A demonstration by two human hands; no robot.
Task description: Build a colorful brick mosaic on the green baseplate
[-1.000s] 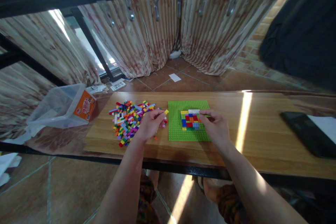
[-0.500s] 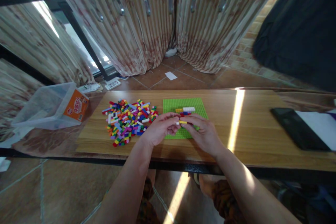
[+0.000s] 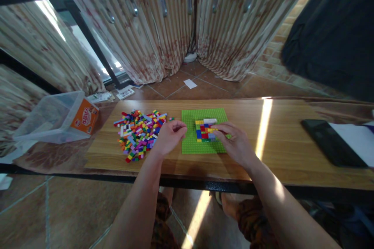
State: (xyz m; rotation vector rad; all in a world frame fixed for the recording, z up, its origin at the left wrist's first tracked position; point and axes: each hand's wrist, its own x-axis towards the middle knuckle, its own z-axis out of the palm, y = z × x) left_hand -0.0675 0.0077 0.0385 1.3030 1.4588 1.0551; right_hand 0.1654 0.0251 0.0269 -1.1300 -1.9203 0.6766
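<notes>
A block of multicoloured toy bricks (image 3: 203, 130), with red, blue, yellow and white pieces, stands on the green baseplate (image 3: 189, 146). My right hand (image 3: 237, 144) reaches in from the right and pinches a yellow brick (image 3: 212, 129) between thumb and fingertips, at the block's right side. Whether that brick touches the block, I cannot tell. Between the baseplate and a loose pile of bricks (image 3: 140, 134), my left hand (image 3: 172, 136) hovers with thumb and fingers curled together; anything inside them is hidden.
The wooden table (image 3: 280, 144) carries all of this. To the left sits a clear plastic bin (image 3: 52, 120) with an orange label. At the right end lie a black tablet-like slab (image 3: 330, 144) and white paper (image 3: 350, 140). Sunlight crosses the tabletop.
My hands were together over the baseplate, with a yellow and a small white brick at the fingertips. They have parted: the left moved left, the right brought the yellow brick to the block.
</notes>
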